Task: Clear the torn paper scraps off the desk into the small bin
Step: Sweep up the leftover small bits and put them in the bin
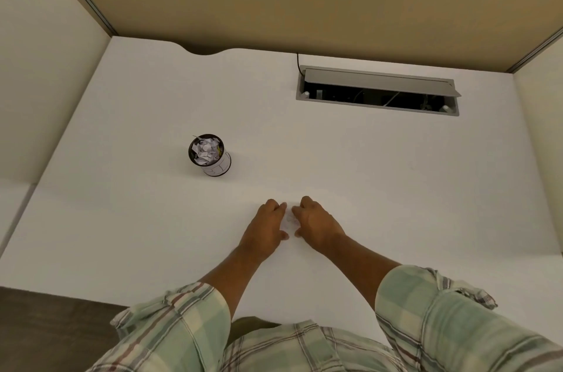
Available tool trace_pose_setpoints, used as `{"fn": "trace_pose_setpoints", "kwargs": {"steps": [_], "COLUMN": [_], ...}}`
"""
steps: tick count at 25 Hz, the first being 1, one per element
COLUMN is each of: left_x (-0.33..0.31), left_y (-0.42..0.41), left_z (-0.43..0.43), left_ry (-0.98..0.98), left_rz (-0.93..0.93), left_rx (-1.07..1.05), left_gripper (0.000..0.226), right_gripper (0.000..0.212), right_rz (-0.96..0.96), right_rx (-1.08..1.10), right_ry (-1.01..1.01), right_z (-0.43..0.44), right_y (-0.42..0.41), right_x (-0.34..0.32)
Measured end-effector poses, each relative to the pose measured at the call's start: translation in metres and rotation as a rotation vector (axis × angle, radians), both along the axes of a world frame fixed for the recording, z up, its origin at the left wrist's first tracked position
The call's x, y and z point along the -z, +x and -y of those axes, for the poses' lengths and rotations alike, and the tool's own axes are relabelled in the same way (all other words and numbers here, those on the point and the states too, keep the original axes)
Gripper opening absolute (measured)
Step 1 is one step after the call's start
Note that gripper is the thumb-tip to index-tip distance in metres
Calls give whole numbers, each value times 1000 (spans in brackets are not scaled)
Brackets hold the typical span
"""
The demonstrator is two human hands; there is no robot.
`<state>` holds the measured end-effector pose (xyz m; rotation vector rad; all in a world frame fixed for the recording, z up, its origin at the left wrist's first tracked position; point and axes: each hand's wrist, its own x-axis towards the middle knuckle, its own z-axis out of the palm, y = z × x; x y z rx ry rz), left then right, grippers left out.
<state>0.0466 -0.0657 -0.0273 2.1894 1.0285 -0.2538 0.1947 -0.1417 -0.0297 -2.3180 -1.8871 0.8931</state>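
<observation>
White desk (152,234), beige partitions (274,0), small bin (210,155) full, 2 hands (268,225) cupping pale scraps (289,221).

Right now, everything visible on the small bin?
The small bin is a short round cup standing upright on the white desk, left of centre and well beyond both hands. Its rim and inner wall look dark; the outer wall is wrapped in a white paper label with faint hand-drawn marks, unreadable from here. It is filled to about the rim with torn paper scraps, white with some print, plus a thin sliver sticking up at the left edge. Nothing but the desk touches its outside.
</observation>
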Motion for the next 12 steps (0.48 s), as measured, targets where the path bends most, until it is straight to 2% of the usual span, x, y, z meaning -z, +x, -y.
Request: {"fn": "trace_pose_setpoints", "kwargs": {"steps": [3,4,12], "left_x": [4,5,14], "left_y": [4,5,11], "left_z": [-3,-3,7], "left_ry": [-72,-96,-14], "left_rz": [-7,4,-33], "left_rx": [-72,-115,-190], "left_gripper": [29,22,22], "right_gripper": [15,12,21], "right_rz": [-50,-57,-63], "right_rx": [95,130,283], "right_ry": [-6,-9,-45], "right_z": [-4,-4,-9], "right_y": [-4,-5,-21], "right_x": [7,10,7]}}
